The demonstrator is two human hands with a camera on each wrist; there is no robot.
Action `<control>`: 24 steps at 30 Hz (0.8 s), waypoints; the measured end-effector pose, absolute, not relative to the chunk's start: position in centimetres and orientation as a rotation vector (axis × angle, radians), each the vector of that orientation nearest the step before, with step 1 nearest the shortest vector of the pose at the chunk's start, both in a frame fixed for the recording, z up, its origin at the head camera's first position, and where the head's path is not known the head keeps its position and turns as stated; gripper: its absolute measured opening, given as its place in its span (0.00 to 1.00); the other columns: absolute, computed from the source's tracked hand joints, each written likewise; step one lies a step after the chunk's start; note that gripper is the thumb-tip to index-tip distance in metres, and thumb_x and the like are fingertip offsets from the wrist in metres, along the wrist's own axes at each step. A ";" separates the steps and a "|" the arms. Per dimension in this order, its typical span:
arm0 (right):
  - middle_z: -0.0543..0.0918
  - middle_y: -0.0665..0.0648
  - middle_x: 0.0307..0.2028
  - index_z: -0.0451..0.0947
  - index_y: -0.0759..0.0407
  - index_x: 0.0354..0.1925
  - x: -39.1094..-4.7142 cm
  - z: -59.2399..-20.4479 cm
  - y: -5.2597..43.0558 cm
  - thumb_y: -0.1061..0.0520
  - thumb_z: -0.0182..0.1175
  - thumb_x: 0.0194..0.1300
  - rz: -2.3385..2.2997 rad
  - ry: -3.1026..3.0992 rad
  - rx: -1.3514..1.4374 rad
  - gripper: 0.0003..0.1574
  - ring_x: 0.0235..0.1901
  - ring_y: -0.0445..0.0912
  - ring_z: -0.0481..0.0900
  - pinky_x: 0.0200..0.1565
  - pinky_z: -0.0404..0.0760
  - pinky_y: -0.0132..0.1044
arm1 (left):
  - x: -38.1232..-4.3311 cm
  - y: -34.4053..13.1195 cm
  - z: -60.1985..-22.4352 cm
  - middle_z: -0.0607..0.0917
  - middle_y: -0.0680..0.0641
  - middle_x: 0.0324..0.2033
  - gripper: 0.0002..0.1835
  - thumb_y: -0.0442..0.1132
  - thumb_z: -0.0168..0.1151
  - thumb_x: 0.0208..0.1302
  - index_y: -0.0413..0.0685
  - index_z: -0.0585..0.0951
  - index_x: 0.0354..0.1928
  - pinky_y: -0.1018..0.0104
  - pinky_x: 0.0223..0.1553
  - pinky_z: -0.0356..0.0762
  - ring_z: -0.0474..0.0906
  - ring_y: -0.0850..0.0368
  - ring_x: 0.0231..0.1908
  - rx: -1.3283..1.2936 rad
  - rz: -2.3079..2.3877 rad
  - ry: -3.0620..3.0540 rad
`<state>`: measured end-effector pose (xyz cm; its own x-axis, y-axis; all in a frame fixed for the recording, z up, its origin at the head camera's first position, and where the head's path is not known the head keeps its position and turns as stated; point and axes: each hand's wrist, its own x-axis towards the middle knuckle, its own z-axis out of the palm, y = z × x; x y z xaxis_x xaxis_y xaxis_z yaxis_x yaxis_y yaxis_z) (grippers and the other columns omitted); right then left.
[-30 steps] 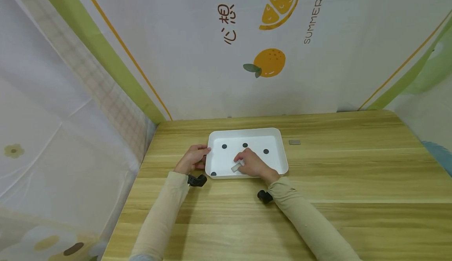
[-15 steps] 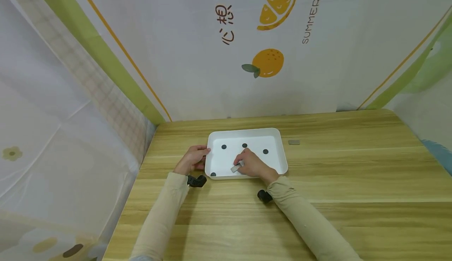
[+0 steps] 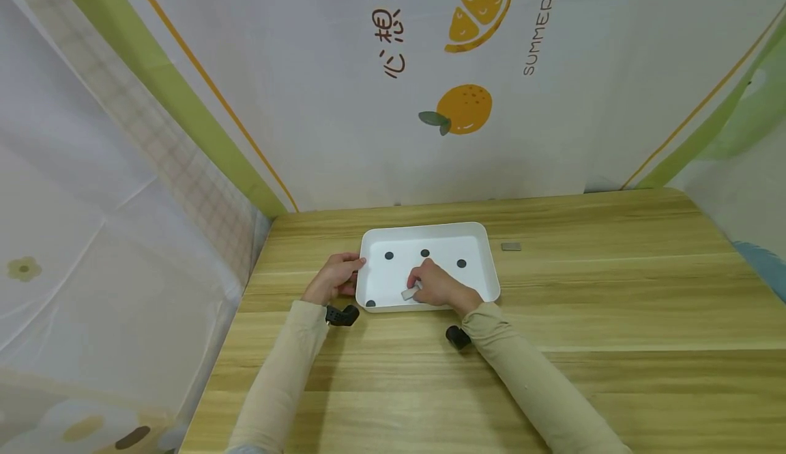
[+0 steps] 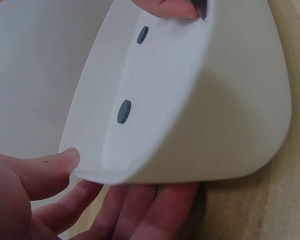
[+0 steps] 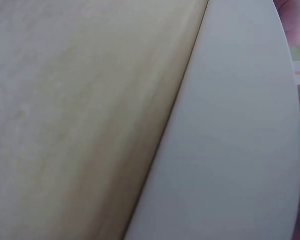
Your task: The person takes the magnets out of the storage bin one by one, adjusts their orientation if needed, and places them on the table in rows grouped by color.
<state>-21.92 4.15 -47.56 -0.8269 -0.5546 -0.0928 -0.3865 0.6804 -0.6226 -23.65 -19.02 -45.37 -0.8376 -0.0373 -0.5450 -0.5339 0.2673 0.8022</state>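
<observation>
A shallow white tray [image 3: 381,282] stands on the wooden table, with several dark round discs [image 3: 461,263] on its floor. My left hand [image 3: 333,278] grips the tray's left wall; in the left wrist view its thumb [image 4: 50,172] lies on the rim and the other fingers are outside, against the wall. My right hand [image 3: 437,285] reaches over the near wall into the tray. Its curled fingers pinch a small grey rectangular bar [image 3: 409,293] low over the tray floor. In the right wrist view, the tray's outer wall [image 5: 230,125] hides most of that hand.
Another grey rectangular bar [image 3: 511,246] lies on the table [image 3: 614,290] just right of the tray. A printed cloth [image 3: 344,147] hangs behind the table's far edge, and more cloth [image 3: 123,270] hangs along the left side.
My right hand's fingers have drawn in closer around the grey bar, which stays in nearly the same place. My left hand and the tray have not visibly moved.
</observation>
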 end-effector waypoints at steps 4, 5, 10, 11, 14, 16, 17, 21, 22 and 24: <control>0.71 0.61 0.40 0.80 0.59 0.33 -21.9 -47.5 4.1 0.68 0.61 0.48 -0.848 2.610 -0.734 0.11 0.40 0.48 0.66 0.44 0.70 0.38 | -23.6 -19.1 -45.5 0.81 0.41 0.47 0.25 0.42 0.52 0.73 0.42 0.66 0.68 0.60 0.32 0.85 0.81 0.56 0.34 -0.498 1.610 2.112; 0.71 0.61 0.41 0.80 0.59 0.33 -22.0 -47.5 4.1 0.68 0.61 0.48 -0.848 2.610 -0.734 0.11 0.40 0.48 0.66 0.44 0.70 0.38 | -23.6 -19.1 -45.4 0.81 0.42 0.47 0.25 0.43 0.52 0.73 0.42 0.66 0.68 0.60 0.32 0.84 0.81 0.56 0.34 -0.499 1.614 2.106; 0.71 0.61 0.40 0.78 0.58 0.31 -21.9 -47.6 4.2 0.67 0.62 0.48 -0.846 2.616 -0.744 0.09 0.40 0.48 0.66 0.43 0.69 0.37 | -23.5 -19.1 -45.3 0.81 0.42 0.46 0.25 0.42 0.52 0.73 0.42 0.66 0.68 0.61 0.31 0.84 0.81 0.56 0.34 -0.494 1.616 2.106; 0.70 0.61 0.40 0.78 0.58 0.31 -21.9 -47.6 4.2 0.68 0.61 0.48 -0.852 2.618 -0.745 0.10 0.40 0.48 0.66 0.43 0.70 0.37 | -23.5 -19.1 -45.3 0.81 0.42 0.46 0.25 0.42 0.52 0.73 0.42 0.67 0.68 0.61 0.31 0.84 0.81 0.56 0.34 -0.496 1.614 2.109; 0.70 0.60 0.40 0.77 0.59 0.31 -21.9 -47.6 4.2 0.68 0.61 0.48 -0.868 2.618 -0.742 0.09 0.40 0.48 0.65 0.42 0.69 0.36 | -23.5 -19.1 -45.2 0.82 0.41 0.47 0.24 0.42 0.52 0.73 0.42 0.67 0.67 0.61 0.31 0.84 0.81 0.56 0.34 -0.494 1.609 2.117; 0.70 0.59 0.39 0.77 0.59 0.31 -21.8 -47.6 4.2 0.68 0.60 0.48 -0.884 2.619 -0.735 0.09 0.38 0.47 0.65 0.41 0.69 0.36 | -23.5 -19.0 -45.2 0.82 0.41 0.48 0.24 0.42 0.52 0.73 0.42 0.67 0.67 0.61 0.32 0.84 0.81 0.56 0.34 -0.492 1.607 2.119; 0.70 0.59 0.38 0.76 0.59 0.31 -21.7 -47.6 4.2 0.68 0.60 0.48 -0.898 2.615 -0.732 0.09 0.38 0.47 0.65 0.40 0.69 0.36 | -23.4 -19.0 -45.2 0.81 0.40 0.48 0.25 0.42 0.52 0.73 0.41 0.67 0.68 0.60 0.32 0.84 0.81 0.56 0.34 -0.487 1.607 2.119; 0.69 0.57 0.35 0.76 0.59 0.30 -21.6 -47.8 4.3 0.68 0.61 0.48 -0.933 2.616 -0.727 0.09 0.35 0.46 0.65 0.38 0.68 0.34 | -23.4 -19.0 -45.3 0.80 0.40 0.49 0.25 0.42 0.51 0.73 0.41 0.66 0.68 0.60 0.32 0.84 0.81 0.56 0.34 -0.486 1.614 2.109; 0.69 0.57 0.35 0.76 0.59 0.30 -21.6 -47.8 4.3 0.68 0.62 0.48 -0.940 2.620 -0.730 0.09 0.35 0.46 0.65 0.38 0.68 0.34 | -23.4 -19.1 -45.4 0.80 0.40 0.49 0.25 0.42 0.51 0.74 0.41 0.65 0.68 0.60 0.32 0.84 0.81 0.56 0.34 -0.485 1.614 2.109; 0.70 0.56 0.34 0.76 0.58 0.29 -21.6 -47.9 4.3 0.68 0.62 0.48 -0.946 2.629 -0.737 0.08 0.35 0.45 0.65 0.38 0.68 0.34 | -23.5 -19.1 -45.4 0.80 0.40 0.50 0.26 0.43 0.52 0.73 0.41 0.65 0.69 0.60 0.32 0.84 0.80 0.56 0.34 -0.486 1.612 2.115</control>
<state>-21.63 4.28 -47.90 -0.8406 -0.5381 -0.0626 -0.3750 0.6614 -0.6496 -23.47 -19.11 -45.44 -0.8438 -0.0146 -0.5365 -0.5212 0.2608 0.8126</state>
